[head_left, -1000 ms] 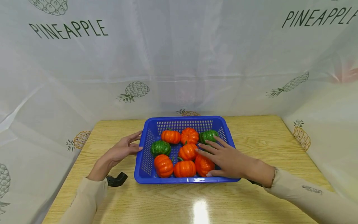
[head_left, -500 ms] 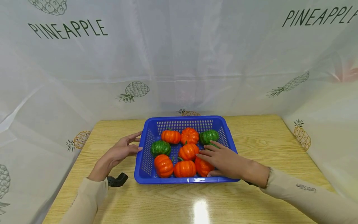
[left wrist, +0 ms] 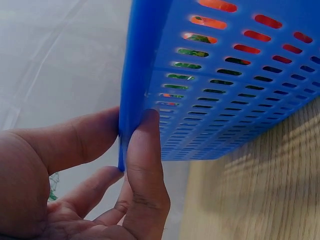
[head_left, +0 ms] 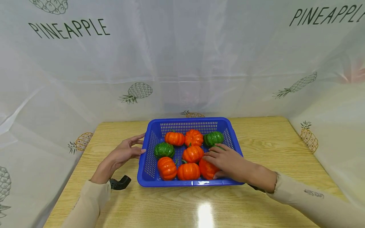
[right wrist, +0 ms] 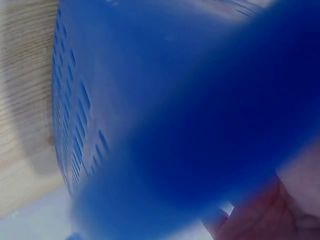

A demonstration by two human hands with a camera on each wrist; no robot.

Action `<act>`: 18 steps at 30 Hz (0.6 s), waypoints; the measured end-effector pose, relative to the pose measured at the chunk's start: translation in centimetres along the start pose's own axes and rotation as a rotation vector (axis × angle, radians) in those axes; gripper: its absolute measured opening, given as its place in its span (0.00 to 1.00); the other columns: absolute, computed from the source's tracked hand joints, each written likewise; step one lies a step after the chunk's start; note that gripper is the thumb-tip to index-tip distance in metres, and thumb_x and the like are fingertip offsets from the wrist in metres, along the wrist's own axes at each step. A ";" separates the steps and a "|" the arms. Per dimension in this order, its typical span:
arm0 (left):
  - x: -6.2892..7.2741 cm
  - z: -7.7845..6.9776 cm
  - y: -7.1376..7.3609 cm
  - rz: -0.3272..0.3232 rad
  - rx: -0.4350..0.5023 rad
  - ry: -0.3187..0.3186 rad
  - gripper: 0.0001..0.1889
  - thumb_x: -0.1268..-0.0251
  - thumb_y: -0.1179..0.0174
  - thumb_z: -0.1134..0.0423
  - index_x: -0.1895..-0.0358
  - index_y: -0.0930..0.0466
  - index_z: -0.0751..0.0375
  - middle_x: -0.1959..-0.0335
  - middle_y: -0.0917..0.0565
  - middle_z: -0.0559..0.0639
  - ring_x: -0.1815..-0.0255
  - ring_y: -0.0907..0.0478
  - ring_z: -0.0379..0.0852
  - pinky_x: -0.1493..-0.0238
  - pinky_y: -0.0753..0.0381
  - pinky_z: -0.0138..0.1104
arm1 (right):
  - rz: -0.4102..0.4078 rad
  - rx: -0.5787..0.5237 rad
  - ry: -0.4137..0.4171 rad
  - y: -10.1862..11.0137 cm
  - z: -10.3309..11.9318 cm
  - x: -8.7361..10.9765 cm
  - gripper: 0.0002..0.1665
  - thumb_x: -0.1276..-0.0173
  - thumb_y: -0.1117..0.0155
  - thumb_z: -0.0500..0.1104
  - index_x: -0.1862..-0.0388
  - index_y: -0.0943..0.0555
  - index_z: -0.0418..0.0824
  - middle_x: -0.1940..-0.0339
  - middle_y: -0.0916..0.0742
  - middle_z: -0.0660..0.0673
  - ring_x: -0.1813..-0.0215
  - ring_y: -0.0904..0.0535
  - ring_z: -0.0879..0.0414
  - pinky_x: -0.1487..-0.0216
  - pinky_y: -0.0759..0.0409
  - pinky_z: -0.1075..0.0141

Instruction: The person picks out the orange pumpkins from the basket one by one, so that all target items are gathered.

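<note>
My left hand point(head_left: 124, 153) pinches the left rim of a blue plastic basket point(head_left: 171, 183), fingers and thumb on either side of it in the left wrist view. Inside the basket lie several small orange pumpkins and green ones. At its front right corner my right hand point(head_left: 232, 161) grips an orange pumpkin point(head_left: 208, 169), fingers curled over the top and thumb at the front. That hand partly covers a green pumpkin point(head_left: 220, 147) behind it. In the right wrist view the basket wall point(right wrist: 115, 60) blocks most of the scene and the pumpkin is hidden.
The basket stands on a light wooden table point(head_left: 265, 139). A white curtain point(head_left: 199, 63) printed with pineapples hangs behind and at both sides. Other pumpkins sit close to the gripped one, including an orange one point(head_left: 188, 171) to its left and another orange pumpkin point(head_left: 193, 154) behind.
My right hand has drawn in slightly and its fingers have curled round the front right orange pumpkin, uncovering the far green pumpkin. My left hand stays on the rim.
</note>
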State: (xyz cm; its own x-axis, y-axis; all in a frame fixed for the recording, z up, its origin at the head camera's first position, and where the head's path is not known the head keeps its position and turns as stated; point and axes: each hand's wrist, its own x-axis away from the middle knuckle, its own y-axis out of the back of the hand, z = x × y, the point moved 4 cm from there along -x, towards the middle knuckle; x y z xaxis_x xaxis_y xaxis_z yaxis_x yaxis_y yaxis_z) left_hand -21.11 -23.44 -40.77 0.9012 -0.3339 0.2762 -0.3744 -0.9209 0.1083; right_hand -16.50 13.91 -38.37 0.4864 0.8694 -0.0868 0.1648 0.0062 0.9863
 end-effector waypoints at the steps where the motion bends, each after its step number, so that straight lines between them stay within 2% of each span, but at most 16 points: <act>1: 0.0 0.0 0.0 0.000 0.000 0.000 0.43 0.24 0.40 0.73 0.13 0.54 0.65 0.26 0.39 0.76 0.55 0.12 0.41 0.48 0.10 0.40 | -0.008 -0.001 -0.004 0.1 0.0 0.1 0.42 0.41 0.22 0.63 0.35 0.17 0.39 0.41 0.12 0.46 0.37 0.19 0.47 0.31 0.23 0.46; 8: 0.0 0.1 0.0 0.001 -0.002 0.002 0.43 0.24 0.40 0.73 0.13 0.54 0.64 0.26 0.39 0.75 0.55 0.13 0.42 0.50 0.11 0.37 | -0.059 -0.050 -0.075 1.5 -0.4 0.6 0.42 0.41 0.20 0.61 0.33 0.17 0.40 0.37 0.13 0.45 0.36 0.19 0.44 0.31 0.23 0.44; 15: 0.0 0.3 0.1 0.002 0.005 -0.001 0.42 0.24 0.40 0.73 0.14 0.53 0.65 0.28 0.38 0.75 0.60 0.14 0.42 0.53 0.11 0.35 | -0.218 -0.077 -0.097 2.8 -1.2 1.5 0.45 0.46 0.16 0.59 0.33 0.17 0.41 0.38 0.12 0.46 0.38 0.19 0.45 0.33 0.22 0.45; 18: 0.0 0.3 0.0 0.002 0.008 0.003 0.42 0.24 0.41 0.73 0.14 0.53 0.65 0.29 0.38 0.74 0.60 0.14 0.41 0.53 0.11 0.35 | -0.261 -0.089 -0.110 3.2 -1.7 1.8 0.45 0.48 0.15 0.58 0.33 0.18 0.40 0.39 0.12 0.46 0.38 0.19 0.44 0.33 0.22 0.44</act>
State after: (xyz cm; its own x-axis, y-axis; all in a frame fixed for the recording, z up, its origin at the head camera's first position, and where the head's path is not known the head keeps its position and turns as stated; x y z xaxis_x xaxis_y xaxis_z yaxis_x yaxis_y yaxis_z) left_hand -21.05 -23.54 -41.00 0.8997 -0.3354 0.2793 -0.3746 -0.9218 0.0999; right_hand -16.54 16.30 -35.16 0.5286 0.7737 -0.3493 0.2234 0.2702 0.9365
